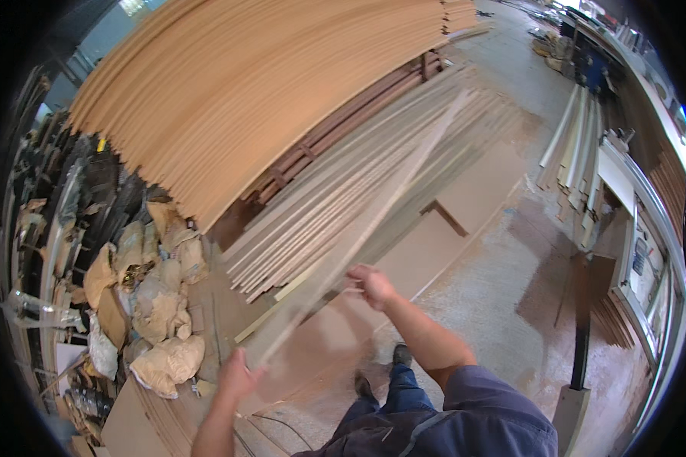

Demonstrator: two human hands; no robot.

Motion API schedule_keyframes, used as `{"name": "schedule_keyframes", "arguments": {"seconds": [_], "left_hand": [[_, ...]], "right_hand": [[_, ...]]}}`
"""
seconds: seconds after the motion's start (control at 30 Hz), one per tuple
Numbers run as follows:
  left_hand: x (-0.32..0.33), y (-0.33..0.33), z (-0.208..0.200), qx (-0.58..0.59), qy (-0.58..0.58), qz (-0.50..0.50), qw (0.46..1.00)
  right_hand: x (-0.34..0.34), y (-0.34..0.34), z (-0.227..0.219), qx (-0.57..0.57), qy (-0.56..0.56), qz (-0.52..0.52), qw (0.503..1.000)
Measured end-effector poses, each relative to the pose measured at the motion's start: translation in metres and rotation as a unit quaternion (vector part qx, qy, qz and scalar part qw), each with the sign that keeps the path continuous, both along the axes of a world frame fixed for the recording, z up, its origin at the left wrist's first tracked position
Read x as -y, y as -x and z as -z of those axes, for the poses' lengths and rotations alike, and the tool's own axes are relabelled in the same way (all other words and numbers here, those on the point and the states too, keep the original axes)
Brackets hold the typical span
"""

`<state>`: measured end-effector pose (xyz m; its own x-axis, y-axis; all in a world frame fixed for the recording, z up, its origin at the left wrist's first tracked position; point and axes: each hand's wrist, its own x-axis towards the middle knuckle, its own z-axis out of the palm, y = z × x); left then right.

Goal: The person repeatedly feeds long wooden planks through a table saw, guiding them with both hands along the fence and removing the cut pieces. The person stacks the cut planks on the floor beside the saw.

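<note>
My left hand is positioned at the near end of a long, narrow wooden plank. The thumb extends inward; the fingers are blurred, and I cannot tell whether they are closed on the wood. My right hand is located farther along, just beside the plank's right edge, with the fingers partly curled. I cannot tell whether it makes contact.

The plank runs diagonally, from my left hand up and right, across a layer of parallel wooden strips. A flat brown sheet lies to the right of these strips. Beyond them stands a tall stack of orange-brown panels.

Markings: crumpled brown sacks are heaped at left; any print on them is too small to read. A small yellow tag is located among the dark lengths behind the sacks, its surface illegible. At right, a dark handheld device with a keypad-like face rests in a pale frame; its characters cannot be resolved.
</note>
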<state>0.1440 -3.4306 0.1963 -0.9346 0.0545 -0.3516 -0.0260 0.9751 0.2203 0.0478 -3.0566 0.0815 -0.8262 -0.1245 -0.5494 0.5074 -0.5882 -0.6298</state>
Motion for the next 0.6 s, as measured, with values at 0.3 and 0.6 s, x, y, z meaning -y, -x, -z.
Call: {"name": "schedule_keyframes", "arguments": {"seconds": [0.3,0.6], "left_hand": [[0.083,0.291,0.04,-0.088,0.158,0.043,0.983],[-0.113,0.21,0.17,0.183,-0.085,0.146,0.969]], "right_hand": [[-0.119,-0.202,0.02,0.177,-0.357,0.1,0.912],[-0.024,-0.454,0.007,0.383,-0.402,0.295,0.778]]}}
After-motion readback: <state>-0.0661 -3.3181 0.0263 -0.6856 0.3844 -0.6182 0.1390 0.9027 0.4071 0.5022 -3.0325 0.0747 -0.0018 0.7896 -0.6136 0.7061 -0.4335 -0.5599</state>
